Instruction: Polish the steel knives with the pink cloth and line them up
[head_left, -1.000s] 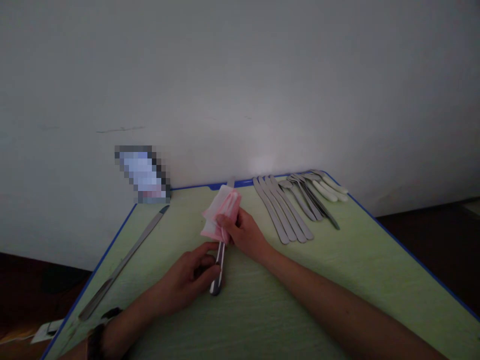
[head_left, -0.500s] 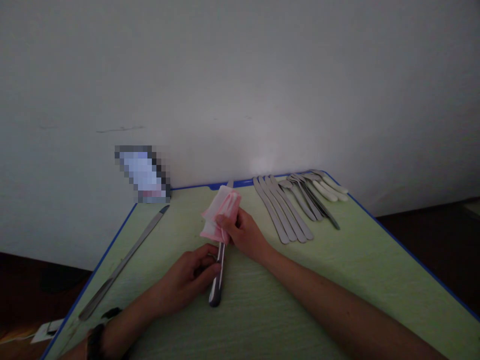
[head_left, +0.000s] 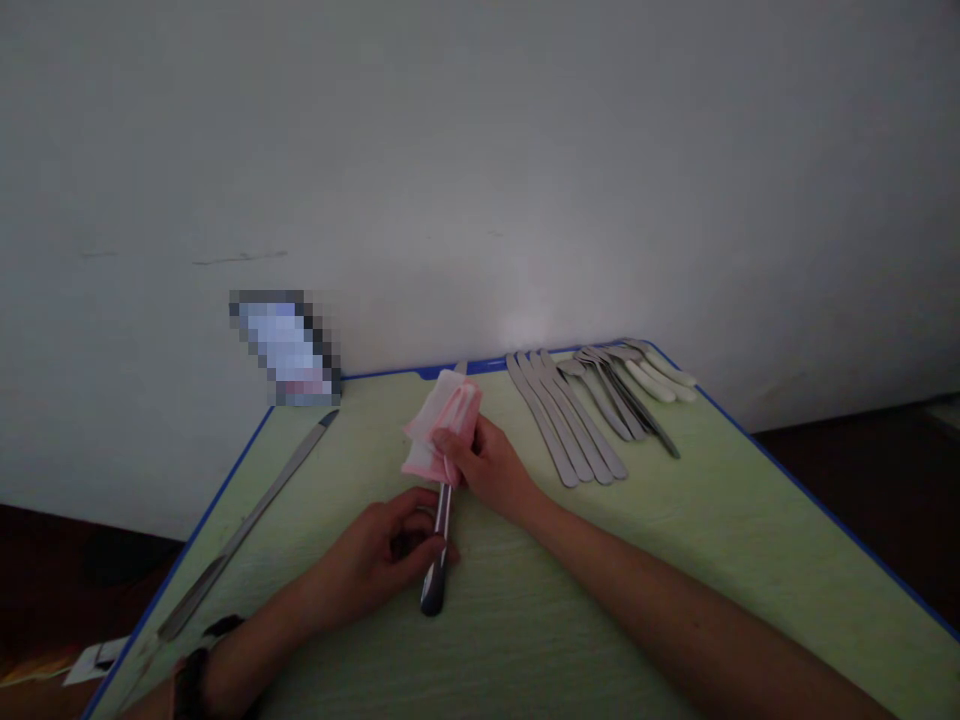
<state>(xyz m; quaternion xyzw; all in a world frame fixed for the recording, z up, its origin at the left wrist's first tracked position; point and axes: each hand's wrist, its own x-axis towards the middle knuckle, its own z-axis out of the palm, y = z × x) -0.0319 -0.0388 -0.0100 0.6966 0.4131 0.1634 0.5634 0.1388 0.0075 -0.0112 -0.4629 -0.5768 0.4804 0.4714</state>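
In the middle of the table, a pink-and-white cloth (head_left: 441,425) is folded around the blade of a metal table knife (head_left: 435,580). The knife's tip sticks out past the cloth at the far end. My right hand (head_left: 491,465) pinches the cloth over the blade, thumb on top. Lower down, my left hand (head_left: 401,540) is closed on the shiny handle, its thumb on the near side and a fingertip showing past the far side. The handle's rounded end points toward me.
Several table knives (head_left: 566,420) lie side by side at the back right. Beside them are spoons and forks (head_left: 619,400) and white-handled cutlery (head_left: 660,380). Another knife (head_left: 255,515) lies along the left edge. A blurred phone-like screen (head_left: 285,350) leans against the wall (head_left: 480,180).
The knife handle has turned and shifted slightly in my left hand, and a fingertip now shows on its right side. My right hand and the cloth have barely moved.
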